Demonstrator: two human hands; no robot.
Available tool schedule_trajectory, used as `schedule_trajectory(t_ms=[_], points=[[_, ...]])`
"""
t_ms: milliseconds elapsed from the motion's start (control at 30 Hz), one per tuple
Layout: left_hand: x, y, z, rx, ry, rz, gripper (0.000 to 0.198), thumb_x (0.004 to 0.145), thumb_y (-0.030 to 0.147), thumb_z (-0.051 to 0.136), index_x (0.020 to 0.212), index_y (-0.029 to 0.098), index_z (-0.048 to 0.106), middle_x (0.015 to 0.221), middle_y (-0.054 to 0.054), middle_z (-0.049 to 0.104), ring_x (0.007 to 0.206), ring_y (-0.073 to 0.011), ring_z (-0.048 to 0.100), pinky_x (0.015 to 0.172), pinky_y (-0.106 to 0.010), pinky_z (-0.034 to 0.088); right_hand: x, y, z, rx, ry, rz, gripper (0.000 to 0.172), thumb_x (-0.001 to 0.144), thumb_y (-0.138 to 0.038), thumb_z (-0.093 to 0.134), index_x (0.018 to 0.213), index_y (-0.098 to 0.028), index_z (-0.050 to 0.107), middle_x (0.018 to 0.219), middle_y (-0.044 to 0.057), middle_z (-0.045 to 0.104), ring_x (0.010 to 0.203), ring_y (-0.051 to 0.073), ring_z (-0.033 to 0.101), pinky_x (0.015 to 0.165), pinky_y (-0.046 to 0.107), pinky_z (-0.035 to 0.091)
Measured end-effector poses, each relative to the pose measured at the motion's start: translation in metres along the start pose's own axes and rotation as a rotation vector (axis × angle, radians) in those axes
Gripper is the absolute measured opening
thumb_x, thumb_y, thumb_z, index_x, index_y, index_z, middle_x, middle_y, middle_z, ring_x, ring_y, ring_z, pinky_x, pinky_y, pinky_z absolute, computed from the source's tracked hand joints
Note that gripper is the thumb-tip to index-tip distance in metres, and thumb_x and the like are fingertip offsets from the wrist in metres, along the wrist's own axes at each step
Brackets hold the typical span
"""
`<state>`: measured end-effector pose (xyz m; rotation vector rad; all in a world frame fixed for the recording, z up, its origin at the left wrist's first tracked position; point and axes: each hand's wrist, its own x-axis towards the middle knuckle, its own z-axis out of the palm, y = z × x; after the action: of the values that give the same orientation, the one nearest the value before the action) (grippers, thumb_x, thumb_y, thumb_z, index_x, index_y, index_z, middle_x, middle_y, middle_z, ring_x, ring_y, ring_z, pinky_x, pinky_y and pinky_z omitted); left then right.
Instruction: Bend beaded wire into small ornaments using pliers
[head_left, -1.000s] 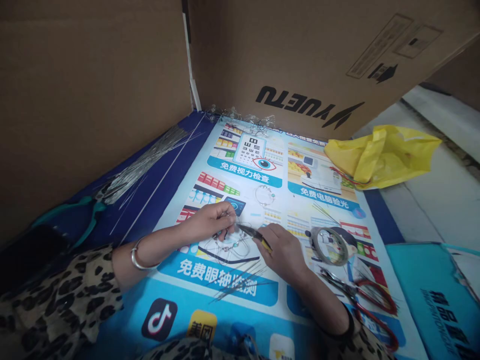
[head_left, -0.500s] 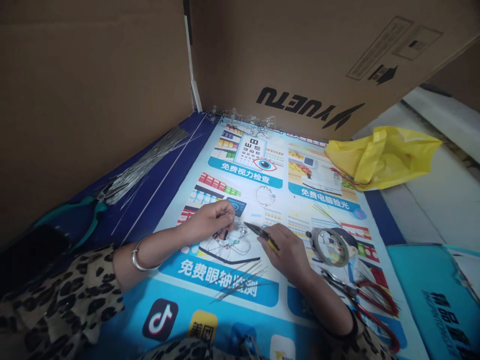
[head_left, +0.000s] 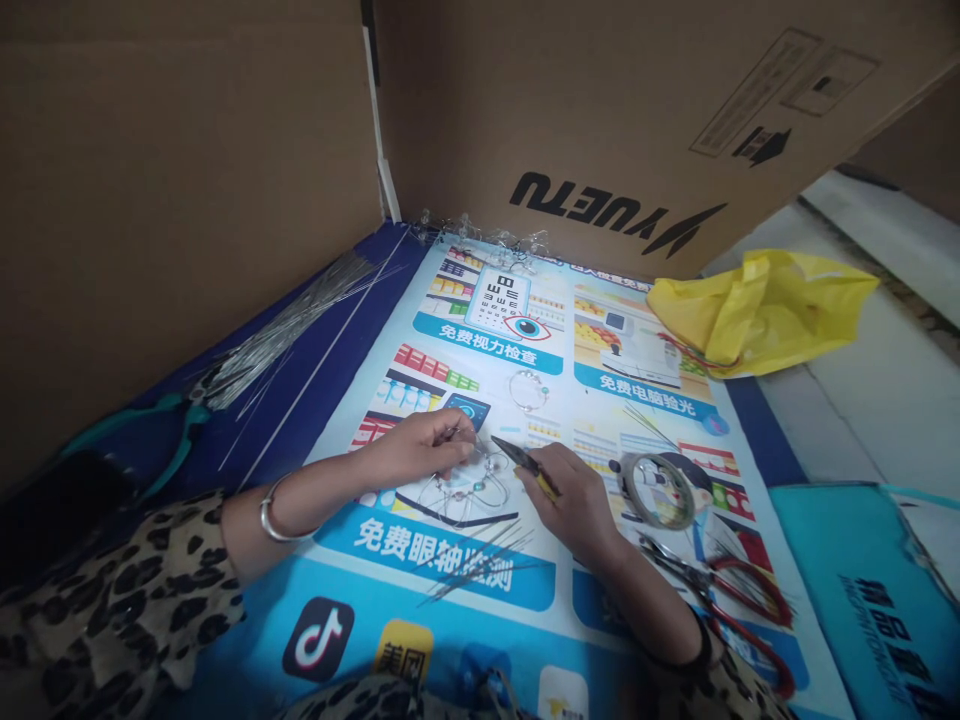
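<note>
My left hand (head_left: pixel 431 443) is closed in a pinch on thin beaded wirework, and loops of this wire with small coloured beads (head_left: pixel 478 487) show below the fingers. My right hand (head_left: pixel 574 490) is wrapped round a pair of pliers (head_left: pixel 521 458) with dark, slim jaws and yellow-black handles. Their tips point left toward the wirework, a short way from my left fingers. Beyond my hands lies a round beaded wire bracelet (head_left: pixel 529 390). Several short straight wires (head_left: pixel 480 565) are scattered on the printed sheet (head_left: pixel 427 640) nearer to me.
On the right lie a roll of tape (head_left: pixel 630 492), red-handled scissors (head_left: pixel 750 590), a yellow plastic bag (head_left: pixel 772 310) and a turquoise box (head_left: pixel 832 560). A wire bundle (head_left: pixel 277 340) and teal-handled pliers (head_left: pixel 180 440) are at left. Cardboard walls (head_left: pixel 600 110) stand behind, with more wire pieces (head_left: pixel 517 245) along their foot.
My left fingers have curled closer together, and the wirework below them has shifted slightly. The pliers stay in my right hand at nearly the same place.
</note>
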<state>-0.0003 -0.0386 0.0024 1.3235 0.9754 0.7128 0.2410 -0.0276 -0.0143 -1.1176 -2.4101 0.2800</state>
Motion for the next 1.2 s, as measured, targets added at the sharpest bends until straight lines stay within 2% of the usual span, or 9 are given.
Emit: schedule_trajectory(t_ms=[100, 267, 433, 567, 900, 1200], points=[[0.001, 0.003, 0.0, -0.012, -0.011, -0.009, 0.013, 0.079, 0.028, 0.055, 0.086, 0.017, 0.05, 0.069, 0.003, 0.048, 0.059, -0.0081, 0.048, 0.054, -0.022, 0.04, 0.002, -0.001, 0.0, 0.015, 0.01, -0.002, 0.014, 0.083, -0.029, 0.05, 0.091, -0.019, 0.056, 0.079, 0.005, 0.06, 0.077, 0.017, 0.055, 0.066, 0.027, 0.044], [0.005, 0.011, 0.003, -0.095, -0.065, -0.014, 0.012, 0.075, 0.017, 0.055, 0.086, 0.016, 0.054, 0.077, 0.0, 0.054, 0.069, -0.01, 0.05, 0.061, -0.024, 0.04, 0.008, -0.002, 0.001, 0.0, 0.026, -0.015, 0.014, 0.083, -0.03, 0.05, 0.09, -0.019, 0.055, 0.078, 0.005, 0.059, 0.077, 0.017, 0.055, 0.066, 0.027, 0.044], [0.008, 0.024, 0.001, -0.251, -0.119, -0.106, 0.016, 0.069, 0.012, 0.056, 0.085, 0.014, 0.056, 0.083, -0.003, 0.058, 0.062, -0.0093, 0.052, 0.056, -0.023, 0.038, 0.014, 0.0, 0.003, -0.01, 0.081, -0.056, 0.013, 0.083, -0.029, 0.051, 0.09, -0.018, 0.055, 0.077, 0.005, 0.059, 0.076, 0.017, 0.054, 0.065, 0.027, 0.043], [0.01, 0.032, -0.003, -0.288, -0.175, -0.157, 0.016, 0.071, 0.014, 0.057, 0.087, 0.013, 0.06, 0.084, -0.004, 0.061, 0.064, -0.0098, 0.054, 0.057, -0.024, 0.039, 0.019, 0.0, 0.003, -0.043, 0.092, -0.064, 0.013, 0.083, -0.029, 0.051, 0.088, -0.018, 0.055, 0.077, 0.005, 0.059, 0.075, 0.017, 0.053, 0.065, 0.027, 0.042], [0.017, 0.007, 0.002, -0.253, -0.028, -0.157, 0.019, 0.082, 0.028, 0.053, 0.085, 0.01, 0.06, 0.074, -0.003, 0.062, 0.059, -0.0079, 0.055, 0.058, -0.023, 0.042, 0.029, -0.001, 0.006, -0.027, 0.096, -0.056, 0.011, 0.083, -0.029, 0.052, 0.086, -0.019, 0.055, 0.077, 0.004, 0.059, 0.075, 0.017, 0.053, 0.065, 0.027, 0.042], [0.014, 0.008, 0.004, -0.181, 0.054, -0.152, 0.019, 0.08, 0.03, 0.054, 0.075, 0.012, 0.058, 0.056, 0.0, 0.059, 0.051, -0.0081, 0.053, 0.052, -0.021, 0.039, 0.027, -0.001, 0.009, 0.052, 0.064, 0.015, 0.016, 0.083, -0.032, 0.051, 0.088, -0.018, 0.055, 0.078, 0.004, 0.059, 0.075, 0.016, 0.055, 0.067, 0.027, 0.044]])
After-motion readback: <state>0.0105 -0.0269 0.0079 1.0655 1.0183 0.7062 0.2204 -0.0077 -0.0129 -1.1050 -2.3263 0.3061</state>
